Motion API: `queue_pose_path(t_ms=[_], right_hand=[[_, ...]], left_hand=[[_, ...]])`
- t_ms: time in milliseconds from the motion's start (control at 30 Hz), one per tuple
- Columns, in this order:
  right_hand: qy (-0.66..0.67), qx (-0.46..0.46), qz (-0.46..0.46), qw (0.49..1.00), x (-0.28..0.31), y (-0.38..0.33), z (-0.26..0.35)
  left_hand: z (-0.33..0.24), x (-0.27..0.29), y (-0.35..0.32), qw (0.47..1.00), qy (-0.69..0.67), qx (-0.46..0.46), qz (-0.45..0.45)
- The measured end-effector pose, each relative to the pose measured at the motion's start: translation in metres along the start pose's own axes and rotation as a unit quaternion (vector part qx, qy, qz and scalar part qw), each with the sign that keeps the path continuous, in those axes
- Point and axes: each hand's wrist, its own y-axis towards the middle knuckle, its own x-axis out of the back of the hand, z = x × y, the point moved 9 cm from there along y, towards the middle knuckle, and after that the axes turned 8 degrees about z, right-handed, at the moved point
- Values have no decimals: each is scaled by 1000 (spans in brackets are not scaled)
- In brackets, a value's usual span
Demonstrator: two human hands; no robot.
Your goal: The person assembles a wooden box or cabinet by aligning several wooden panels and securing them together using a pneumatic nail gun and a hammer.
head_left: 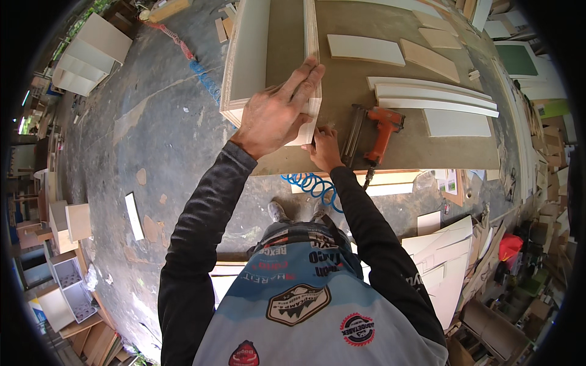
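A long open box [310, 36] with white inner faces and bare plywood edges stands on the brown worktable, its near end toward me. My left hand [274, 113] lies over the near right corner, two fingers stretched along the right wall's top edge and the thumb bent down at the end panel. Lower at that same corner, my right hand [325, 149] has its fingers and thumb against the end panel; its contact is partly hidden. An orange and black nail gun [383, 128] rests on the table just right of my right hand.
White strips [436, 97] and several cut boards [366, 49] lie on the table [403, 149]. A blue coiled hose [311, 183] hangs below the near edge. Panel offcuts [439, 250] lie at lower right. A white cabinet [91, 55] stands on the floor at far left.
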Motion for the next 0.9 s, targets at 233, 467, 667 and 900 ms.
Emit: queue_pose_path(t_ms=[233, 467, 667, 900], right_hand=[[-5, 23, -44, 999, -4, -4, 1], [-37, 20, -15, 999, 0, -3, -1], [-39, 19, 89, 995, 5, 3, -9], [63, 6, -3, 998, 63, 2, -36]], left_hand=[[3, -1, -1, 1000, -30, 9, -4], [1, -1, -1, 999, -33, 23, 1], [-2, 3, 0, 1000, -1, -4, -11], [1, -1, -3, 1000, -7, 27, 9]])
